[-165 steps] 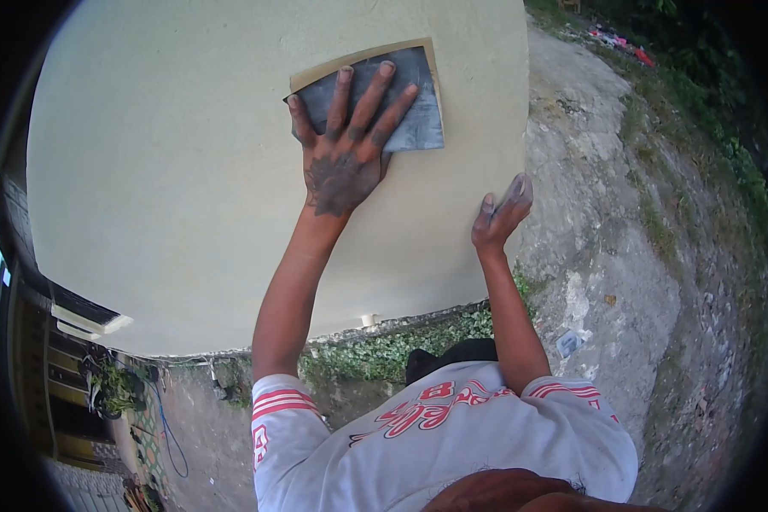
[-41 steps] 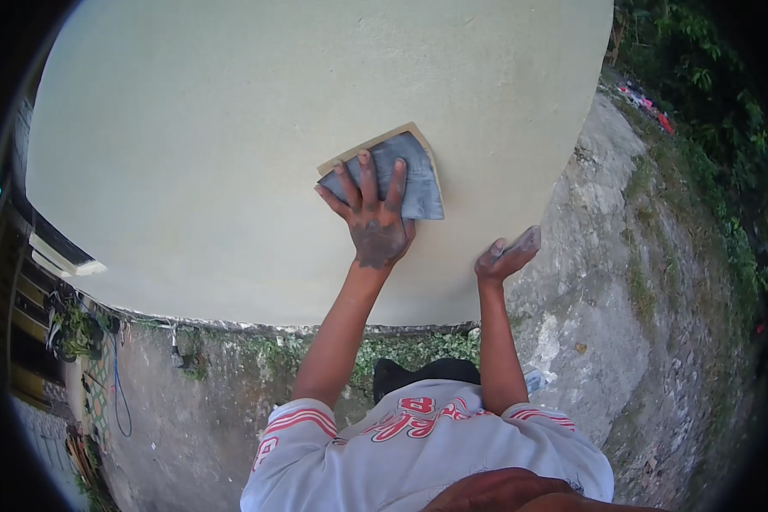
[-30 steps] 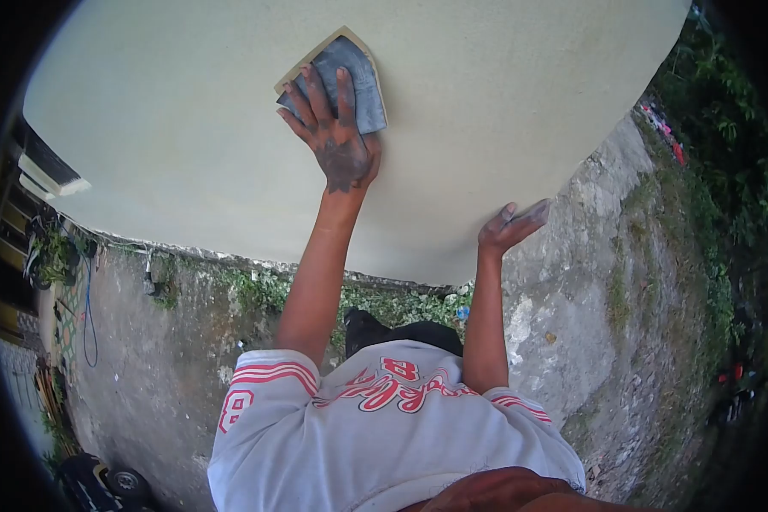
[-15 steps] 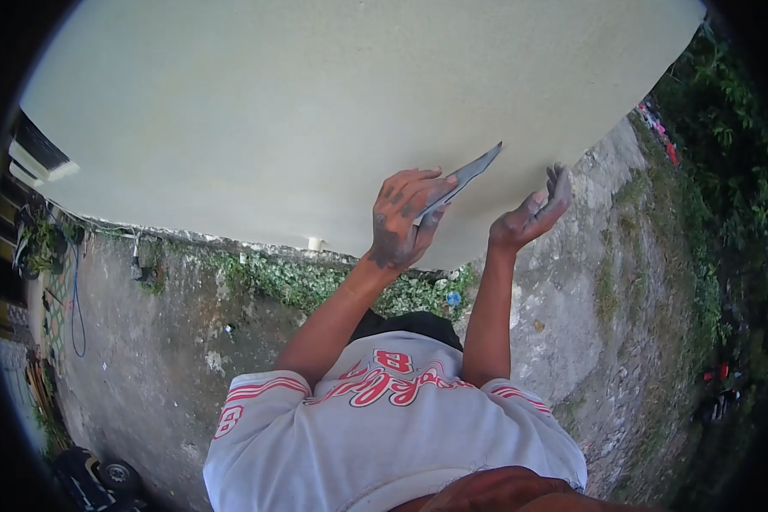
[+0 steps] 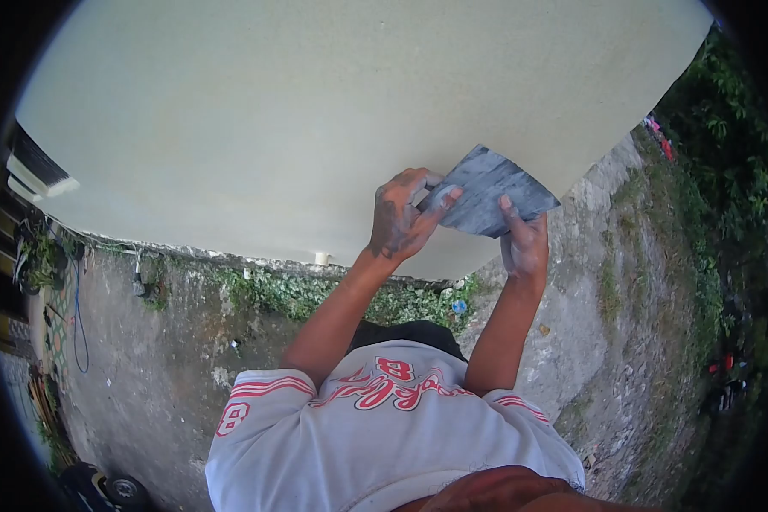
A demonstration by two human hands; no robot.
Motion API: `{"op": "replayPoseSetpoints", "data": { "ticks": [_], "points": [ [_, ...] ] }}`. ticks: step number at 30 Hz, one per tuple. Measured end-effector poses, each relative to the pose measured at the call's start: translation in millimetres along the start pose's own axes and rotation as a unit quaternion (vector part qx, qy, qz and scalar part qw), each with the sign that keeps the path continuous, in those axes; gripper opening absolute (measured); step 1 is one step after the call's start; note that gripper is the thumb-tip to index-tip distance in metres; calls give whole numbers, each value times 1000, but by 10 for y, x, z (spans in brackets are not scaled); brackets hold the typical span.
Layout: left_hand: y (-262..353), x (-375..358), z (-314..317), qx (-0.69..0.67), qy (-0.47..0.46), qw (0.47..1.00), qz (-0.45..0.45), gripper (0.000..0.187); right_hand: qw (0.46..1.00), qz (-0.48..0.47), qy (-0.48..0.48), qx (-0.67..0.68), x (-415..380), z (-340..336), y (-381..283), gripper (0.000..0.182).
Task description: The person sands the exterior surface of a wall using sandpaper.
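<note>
While a pale wall point(image 5: 230, 111) is filling the upper frame, a light ledge point(image 5: 62, 187) is jutting out at the far left. Near the centre, the left hand point(image 5: 398, 215) is pinching a grey sheet point(image 5: 491, 183) by its left side, thumb lying over the streaked face; it is no longer spreading across the sheet against the wall, as it was a second ago. The sheet itself is now tilting toward the camera, right of centre, apparently off the wall. Just right of that, the right hand point(image 5: 527, 246), previously holding nothing visible, is now gripping the sheet's lower right part, its thumb showing on top and its other fingers mostly hiding behind. So the pressing on the wall seems to be pausing while both hands are handling the sheet. Farther right, rough ground point(image 5: 584, 256) is sloping past the wall's edge.
</note>
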State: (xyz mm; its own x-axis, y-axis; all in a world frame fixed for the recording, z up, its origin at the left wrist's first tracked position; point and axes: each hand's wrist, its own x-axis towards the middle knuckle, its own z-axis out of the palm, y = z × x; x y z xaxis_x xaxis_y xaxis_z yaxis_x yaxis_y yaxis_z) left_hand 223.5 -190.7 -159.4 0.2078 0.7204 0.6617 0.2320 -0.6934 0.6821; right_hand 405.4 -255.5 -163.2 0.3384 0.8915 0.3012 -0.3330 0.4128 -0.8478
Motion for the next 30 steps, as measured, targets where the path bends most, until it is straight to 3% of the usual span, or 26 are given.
{"op": "replayPoseSetpoints", "data": {
  "ticks": [1, 3, 4, 6, 7, 9, 10, 11, 12, 15, 17, 19, 21, 23, 27, 28, 30],
  "points": [
    [-67, 41, -48, -4, 2, 1000, 1, 27, 997, -47, 59, 13, 11, -17, -69, 47],
    [-247, 165, -221, 51, 136, 980, 132, 17, 956, -200, 208, 43, 50, 60, -320, 46],
    [-334, 215, -349, 49, 142, 979, 135, 17, 905, -299, 295, 59, 95, 158, -503, 41],
    [-455, 256, -626, 203, 233, 928, 207, 21, 770, -511, 381, -23, 199, 223, -765, 41],
    [-506, 316, -709, 200, 234, 930, 203, 21, 770, -512, 379, -28, 277, 202, -792, 41],
    [-615, 483, -862, 308, 301, 881, 197, 53, 675, -585, 384, -234, 496, 250, -816, 42],
    [-672, 538, -927, 303, 301, 883, 197, 53, 679, -525, 418, -298, 590, 311, -726, 41],
    [-746, 624, -982, 341, 283, 880, 172, 70, 634, -551, 361, -405, 702, 464, -676, 38],
    [-820, 717, -1031, 377, 268, 875, 146, 88, 531, -599, 292, -523, 836, 636, -692, 41],
    [-1051, 841, -1078, 325, 238, 906, 129, 100, 575, -571, 194, -553, 1102, 1028, -482, 54],
    [-1146, 834, -1078, 318, 232, 909, 137, 103, 549, -561, 203, -585, 1226, 1284, -335, 52],
    [-1171, 819, -1104, 313, 226, 912, 142, 106, 557, -558, 150, -597, 1233, 1592, -228, 48],
    [-1143, 802, -1164, 341, 191, 907, 158, 119, 522, -558, 130, -631, 1296, 1618, -179, 44],
    [-1157, 782, -1191, 337, 180, 909, 168, 120, 402, -549, 60, -730, 1333, 1502, -323, 44],
    [-1205, 792, -1213, 346, 177, 903, 180, 123, 476, -616, 184, -601, 1602, 1717, -1096, 59],
    [-1221, 795, -1222, 348, 183, 898, 196, 123, 471, -624, 196, -592, 1678, 1805, -1155, 59],
    [-1210, 796, -1216, 349, 173, 903, 180, 124, 462, -625, 182, -602, 1744, 2009, -1275, 77]
  ]
}}
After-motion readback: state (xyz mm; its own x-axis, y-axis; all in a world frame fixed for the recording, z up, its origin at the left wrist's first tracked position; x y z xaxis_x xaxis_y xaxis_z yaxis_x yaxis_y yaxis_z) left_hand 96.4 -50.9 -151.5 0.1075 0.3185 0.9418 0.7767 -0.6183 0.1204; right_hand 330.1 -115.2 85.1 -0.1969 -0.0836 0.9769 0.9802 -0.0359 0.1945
